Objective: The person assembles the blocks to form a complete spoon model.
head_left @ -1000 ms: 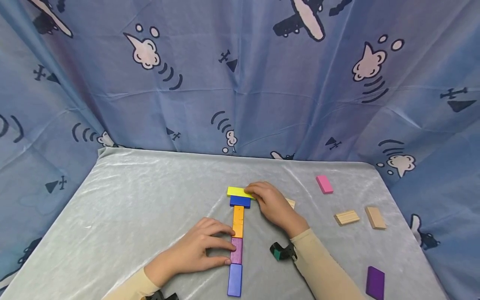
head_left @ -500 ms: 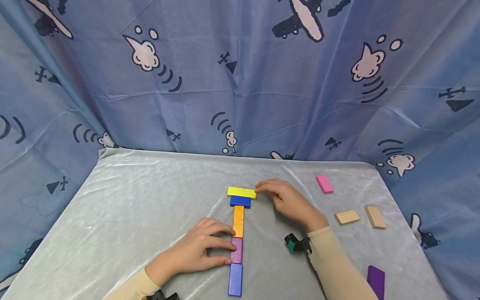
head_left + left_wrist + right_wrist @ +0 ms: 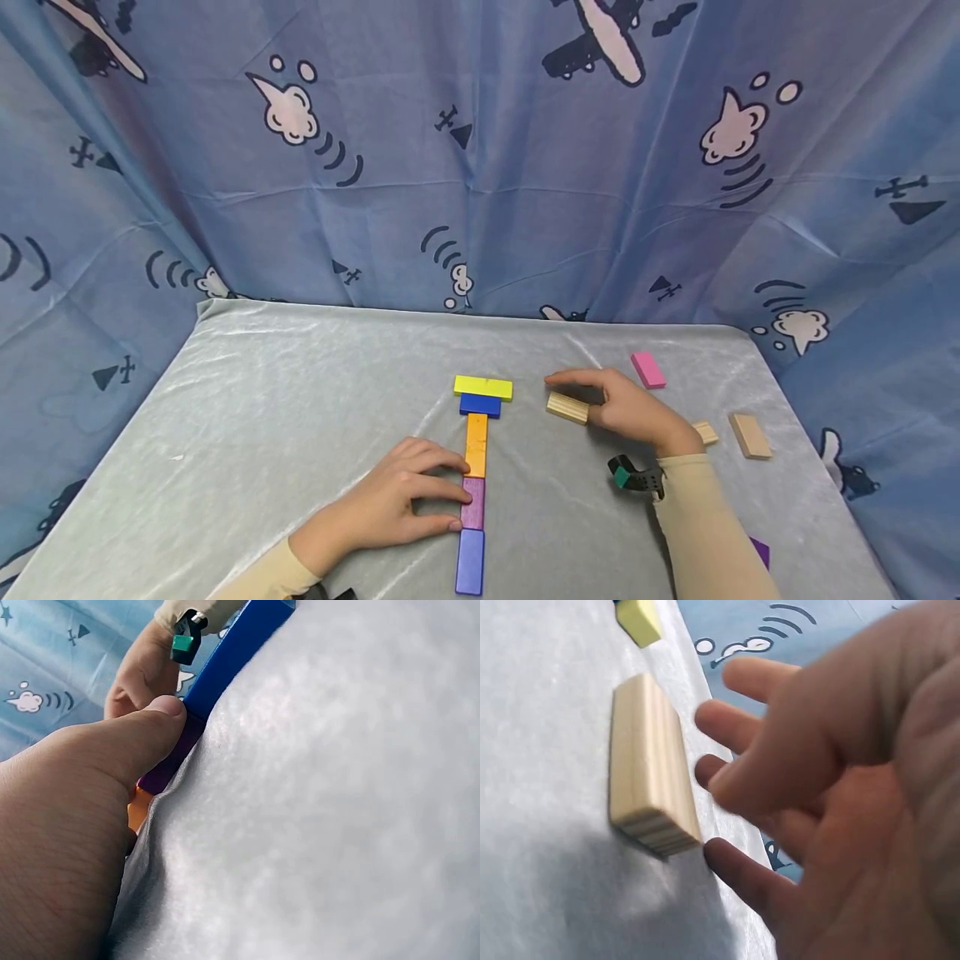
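Observation:
A line of wooden blocks runs up the table in the head view: a light blue block (image 3: 469, 562), a pinkish-purple block (image 3: 472, 503), an orange block (image 3: 476, 446), then a dark blue block (image 3: 480, 405) and a yellow block (image 3: 483, 387) lying crosswise at the far end. My left hand (image 3: 393, 497) rests beside this line, its fingertips touching the purple and orange blocks. At the right, my right hand (image 3: 628, 406) is around a plain striped wooden block (image 3: 567, 407), with fingers spread. The right wrist view has these fingers beside the plain block (image 3: 646, 757), not closed round it.
Farther right lie a pink block (image 3: 648, 369), a plain block (image 3: 750, 436) and another plain block (image 3: 706, 432) partly behind the right wrist. A dark purple block (image 3: 761, 551) is mostly hidden by the sleeve. A blue patterned curtain (image 3: 390, 150) hangs behind the grey-covered table (image 3: 285, 383).
My right hand has let go of the yellow block and moved right to the plain wooden block, which it had been covering. The left hand and the line of blocks stay put.

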Tool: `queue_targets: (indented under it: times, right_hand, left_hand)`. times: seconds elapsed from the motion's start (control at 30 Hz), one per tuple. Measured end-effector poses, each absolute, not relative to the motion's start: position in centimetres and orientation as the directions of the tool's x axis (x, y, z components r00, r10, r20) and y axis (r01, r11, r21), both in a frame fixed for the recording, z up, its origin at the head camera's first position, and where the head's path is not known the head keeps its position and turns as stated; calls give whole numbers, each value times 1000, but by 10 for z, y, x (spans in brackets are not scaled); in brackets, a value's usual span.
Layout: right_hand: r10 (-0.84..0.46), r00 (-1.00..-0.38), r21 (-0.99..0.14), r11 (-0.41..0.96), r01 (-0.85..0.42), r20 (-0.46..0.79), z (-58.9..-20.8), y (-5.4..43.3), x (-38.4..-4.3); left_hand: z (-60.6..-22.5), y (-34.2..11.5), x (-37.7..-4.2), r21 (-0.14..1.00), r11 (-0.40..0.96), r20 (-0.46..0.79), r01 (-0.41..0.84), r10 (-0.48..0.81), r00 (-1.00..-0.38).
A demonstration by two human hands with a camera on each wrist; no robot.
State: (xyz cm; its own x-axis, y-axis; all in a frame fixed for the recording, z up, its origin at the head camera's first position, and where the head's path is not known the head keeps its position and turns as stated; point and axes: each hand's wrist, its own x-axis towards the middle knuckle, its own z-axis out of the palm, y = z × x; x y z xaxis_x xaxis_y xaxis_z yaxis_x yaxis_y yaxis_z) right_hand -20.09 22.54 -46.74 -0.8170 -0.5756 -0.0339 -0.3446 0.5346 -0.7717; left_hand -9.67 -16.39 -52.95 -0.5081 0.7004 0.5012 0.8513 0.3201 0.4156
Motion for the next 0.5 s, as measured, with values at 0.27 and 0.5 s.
queue_targets:
  times: [0.27, 0.5]
  right_hand:
    - [-637, -759, -772, 547, -323, -135, -467, 234, -200]
    - [-664, -736, -781, 527, -335, -132, -468, 235, -203]
  left_hand:
    - [-530, -164, -97, 411, 320, 508, 854, 698, -506]
    - [-531, -164, -97, 408, 322, 507, 854, 698, -506]
